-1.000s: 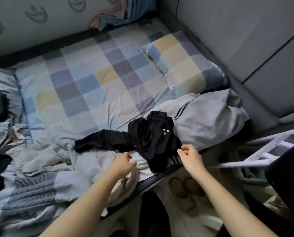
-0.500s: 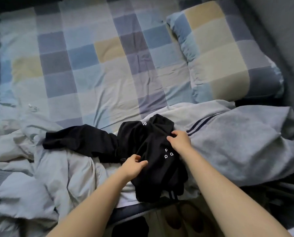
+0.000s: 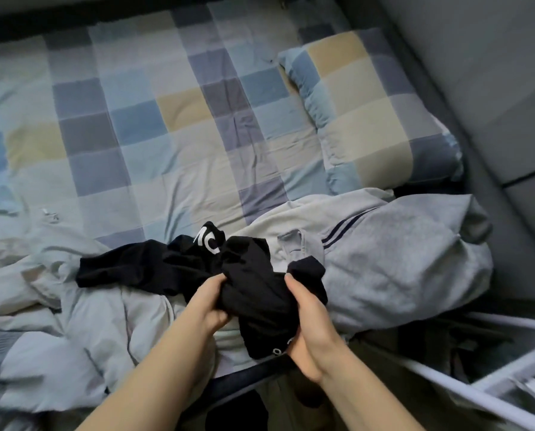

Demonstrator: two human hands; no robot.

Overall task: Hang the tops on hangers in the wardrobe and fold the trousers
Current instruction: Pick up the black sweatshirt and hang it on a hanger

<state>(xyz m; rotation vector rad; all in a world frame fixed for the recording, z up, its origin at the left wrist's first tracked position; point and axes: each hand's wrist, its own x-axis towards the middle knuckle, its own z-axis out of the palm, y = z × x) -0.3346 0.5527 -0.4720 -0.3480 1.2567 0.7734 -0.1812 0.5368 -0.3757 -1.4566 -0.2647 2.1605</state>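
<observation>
Crumpled black cotton garment with white lettering [image 3: 247, 275] on near edge of bed, centre. Left hand [image 3: 208, 301] grips its left side, right hand [image 3: 308, 318] its right side; bunched cloth between them. Heaped grey fleece sweatshirt with dark stripes [image 3: 393, 259] just right of garment, touching it. Rumpled pale-blue padded quilt [image 3: 58, 306] left and under. Checked blue-and-yellow bedsheet [image 3: 142, 126] behind. Checked rectangular pillow [image 3: 369, 113] far right, behind sweatshirt. White tubular metal rack [image 3: 477, 384] at lower right, off bed.
</observation>
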